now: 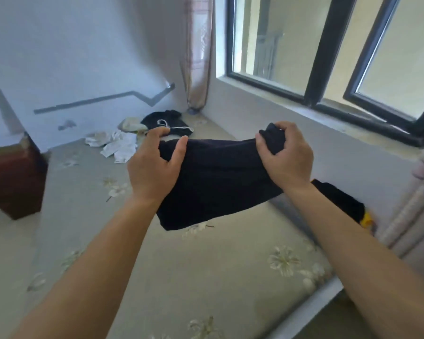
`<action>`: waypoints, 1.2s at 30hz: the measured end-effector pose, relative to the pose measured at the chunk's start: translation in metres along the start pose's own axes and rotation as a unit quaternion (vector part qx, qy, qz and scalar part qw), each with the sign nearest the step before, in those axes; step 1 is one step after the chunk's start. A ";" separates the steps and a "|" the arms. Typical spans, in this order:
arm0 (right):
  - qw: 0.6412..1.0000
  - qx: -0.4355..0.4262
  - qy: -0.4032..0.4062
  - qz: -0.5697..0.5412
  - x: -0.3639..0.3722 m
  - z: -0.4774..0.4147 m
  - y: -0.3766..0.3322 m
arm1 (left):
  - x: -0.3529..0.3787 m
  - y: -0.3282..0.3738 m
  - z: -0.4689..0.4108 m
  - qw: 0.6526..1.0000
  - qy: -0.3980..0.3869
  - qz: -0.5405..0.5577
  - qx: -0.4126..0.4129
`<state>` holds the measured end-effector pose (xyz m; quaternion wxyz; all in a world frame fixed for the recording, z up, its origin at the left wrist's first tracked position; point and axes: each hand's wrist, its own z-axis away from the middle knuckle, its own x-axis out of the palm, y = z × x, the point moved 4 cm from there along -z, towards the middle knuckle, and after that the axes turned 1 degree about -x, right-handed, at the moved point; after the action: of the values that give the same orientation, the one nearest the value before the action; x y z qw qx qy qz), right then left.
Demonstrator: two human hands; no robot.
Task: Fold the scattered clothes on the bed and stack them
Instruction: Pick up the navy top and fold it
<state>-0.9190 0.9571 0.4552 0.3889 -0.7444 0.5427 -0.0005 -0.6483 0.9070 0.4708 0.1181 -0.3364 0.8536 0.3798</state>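
Gripping a dark garment (216, 182) by both hands above the bed (206, 277)

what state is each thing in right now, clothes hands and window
dark garment: held up over the bed, hanging, not yet folded
left hand: grip shut on its top edge
right hand: grip shut on its bunched corner
white clothes: crumpled on the bed
black clothes: heaped, unfolded
window: one pane ajar
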 end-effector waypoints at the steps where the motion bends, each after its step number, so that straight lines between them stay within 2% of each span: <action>1: 1.000 -0.006 0.008 0.000 -0.019 -0.002 0.009 | 0.006 0.018 0.004 1.000 0.003 0.001 0.010; 9: 0.998 -0.001 -0.008 0.065 -0.157 -0.006 0.135 | 0.105 0.154 0.061 0.998 -0.047 -0.003 0.045; 16: 0.989 0.089 -0.018 0.113 -0.232 -0.002 0.252 | 0.203 0.232 0.086 0.991 -0.120 -0.027 0.062; 22: 0.980 0.141 -0.050 0.130 -0.223 0.002 0.321 | 0.281 0.240 0.097 0.984 -0.150 -0.020 0.089; 25: 0.978 0.134 -0.069 0.147 -0.206 -0.005 0.342 | 0.320 0.229 0.090 0.982 -0.142 -0.009 0.126; 32: 0.957 0.108 -0.168 0.209 -0.147 -0.018 0.408 | 0.420 0.179 0.090 0.977 -0.165 0.004 0.137; 36: 0.954 0.123 -0.185 0.199 -0.117 -0.018 0.444 | 0.472 0.157 0.084 0.972 -0.195 -0.012 0.131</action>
<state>-1.3330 0.9937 0.2597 0.5633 -0.5547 0.5943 0.1479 -1.1096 0.8160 0.2866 0.3298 -0.2475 0.8524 0.3215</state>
